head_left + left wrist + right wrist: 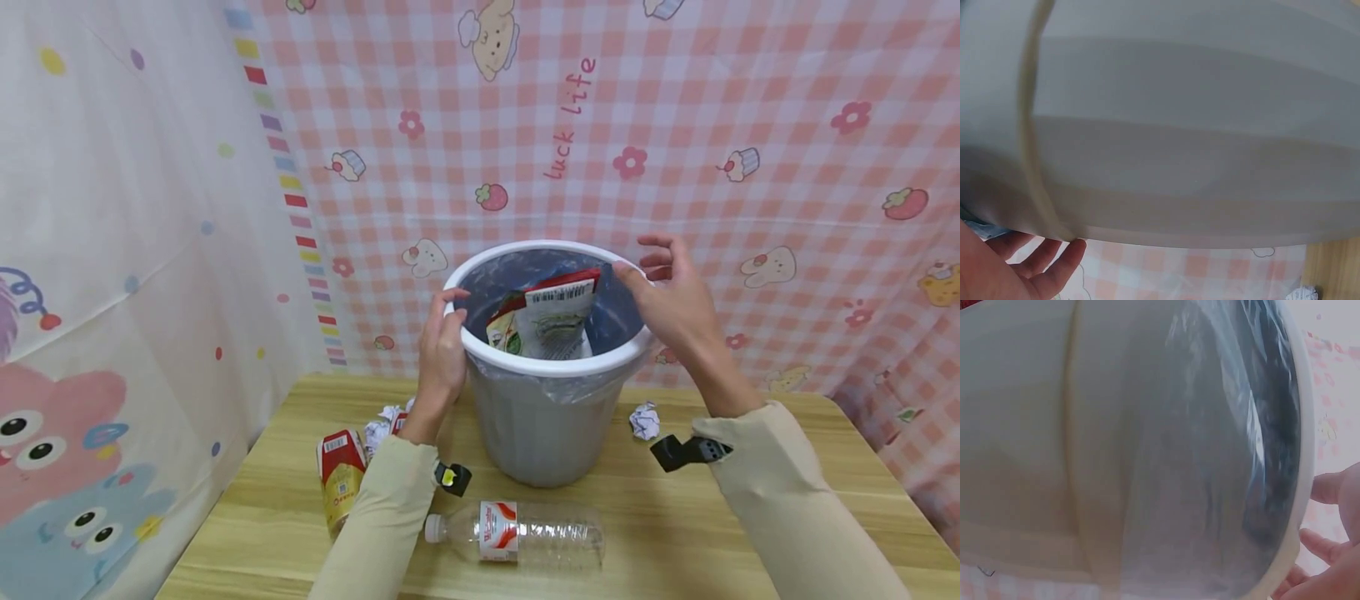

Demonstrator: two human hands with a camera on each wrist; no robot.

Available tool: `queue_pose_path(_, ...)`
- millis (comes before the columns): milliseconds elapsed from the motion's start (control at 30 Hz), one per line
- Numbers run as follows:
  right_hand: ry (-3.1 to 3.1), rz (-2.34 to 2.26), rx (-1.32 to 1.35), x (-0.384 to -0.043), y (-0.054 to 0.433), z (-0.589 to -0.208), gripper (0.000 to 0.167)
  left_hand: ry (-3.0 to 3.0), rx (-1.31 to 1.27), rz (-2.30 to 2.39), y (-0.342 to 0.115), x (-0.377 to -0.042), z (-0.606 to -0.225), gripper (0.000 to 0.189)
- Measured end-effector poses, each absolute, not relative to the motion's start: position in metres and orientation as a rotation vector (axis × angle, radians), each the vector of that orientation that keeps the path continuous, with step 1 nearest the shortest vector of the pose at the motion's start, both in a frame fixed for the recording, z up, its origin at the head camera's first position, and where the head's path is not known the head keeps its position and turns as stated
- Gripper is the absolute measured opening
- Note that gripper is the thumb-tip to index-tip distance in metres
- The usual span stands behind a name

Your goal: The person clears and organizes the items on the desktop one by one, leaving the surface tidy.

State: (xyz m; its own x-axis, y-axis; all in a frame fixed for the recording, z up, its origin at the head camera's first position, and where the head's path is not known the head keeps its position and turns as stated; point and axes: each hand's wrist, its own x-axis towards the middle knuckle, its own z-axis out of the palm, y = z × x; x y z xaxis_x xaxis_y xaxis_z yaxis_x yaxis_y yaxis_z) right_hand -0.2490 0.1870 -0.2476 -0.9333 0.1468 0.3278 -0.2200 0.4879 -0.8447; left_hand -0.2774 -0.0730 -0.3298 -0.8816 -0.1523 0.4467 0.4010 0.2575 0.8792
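A grey trash can [551, 425] with a white rim stands on the table, lined with a clear plastic bag [581, 385]. Inside lies a red and white snack packet [558, 317] with a barcode. My left hand [442, 346] grips the rim's left side; the left wrist view shows its fingers [1054, 265] bent against the can's wall. At the rim's right side is my right hand [678, 304], thumb right at the edge and fingers loosely spread above it. The right wrist view shows its fingertips [1313, 540] close against the white rim [1305, 425].
A clear plastic bottle [555, 535] lies in front of the can. A red and gold drink can [343, 479] is at the left, near crumpled paper [377, 435] partly behind my left arm. Another paper ball [644, 421] sits right of the trash can. A pink checked cloth [600, 125] hangs behind.
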Motion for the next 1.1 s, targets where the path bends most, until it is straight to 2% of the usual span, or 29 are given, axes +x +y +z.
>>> queue_pose_path(367, -2.317, 1.457, -0.038, -0.247, 0.215, -0.268, 0.059, -2.088, -0.232, -1.654, -0.072, -0.277, -0.329, 0.035)
queue_pose_path(600, -2.302, 1.479, -0.055, -0.250, 0.227, -0.285, 0.050, -2.076, -0.242, -1.662, -0.072, -0.277, -0.330, 0.035)
queue_pose_path(867, -2.261, 1.574, -0.042, -0.251, 0.236, -0.305, 0.056, -2.077, -0.223, -1.652, -0.073, -0.277, -0.330, 0.034)
queue_pose_path(1100, -2.071, 1.762, -0.078, -0.253, 0.245, -0.326, 0.034, -2.084, -0.229, -1.643, -0.073, -0.277, -0.329, 0.035)
